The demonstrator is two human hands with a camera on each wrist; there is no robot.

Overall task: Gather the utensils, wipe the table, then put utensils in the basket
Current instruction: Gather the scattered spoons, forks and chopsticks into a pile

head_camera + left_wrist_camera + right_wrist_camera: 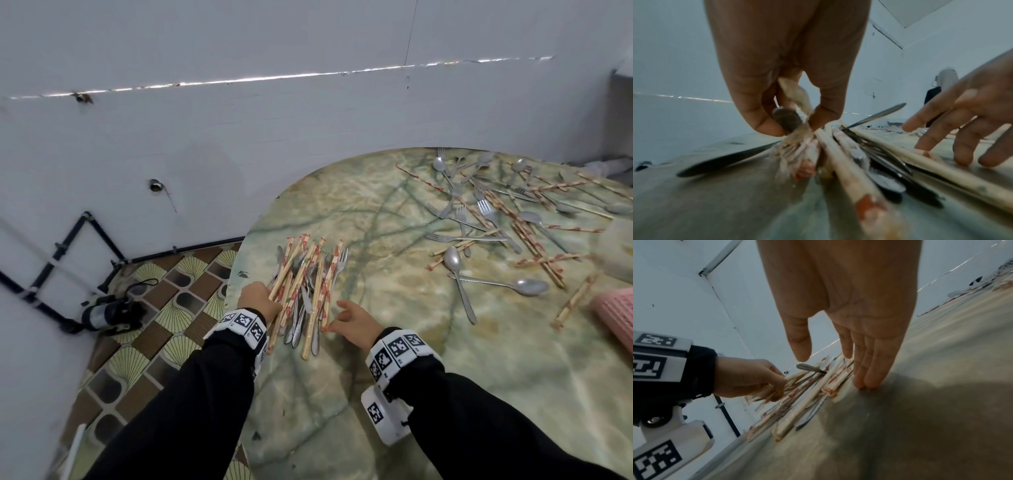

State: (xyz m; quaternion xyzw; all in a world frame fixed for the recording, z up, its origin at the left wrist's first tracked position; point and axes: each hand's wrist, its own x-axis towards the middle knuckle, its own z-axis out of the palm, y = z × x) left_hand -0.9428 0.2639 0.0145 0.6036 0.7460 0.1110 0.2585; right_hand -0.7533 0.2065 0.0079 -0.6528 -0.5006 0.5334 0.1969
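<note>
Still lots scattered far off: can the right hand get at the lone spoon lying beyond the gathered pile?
Probably yes: the right hand is open and holds nothing, and bare table lies between it and the spoon.

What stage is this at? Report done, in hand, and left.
Done: one pile of wrapped chopsticks and cutlery is gathered near the table edge. In hand: left hand grips that pile; right hand is open, fingertips on the table beside it. Left: scattered utensils farther away, all wiping, and filling the pink basket.
</note>
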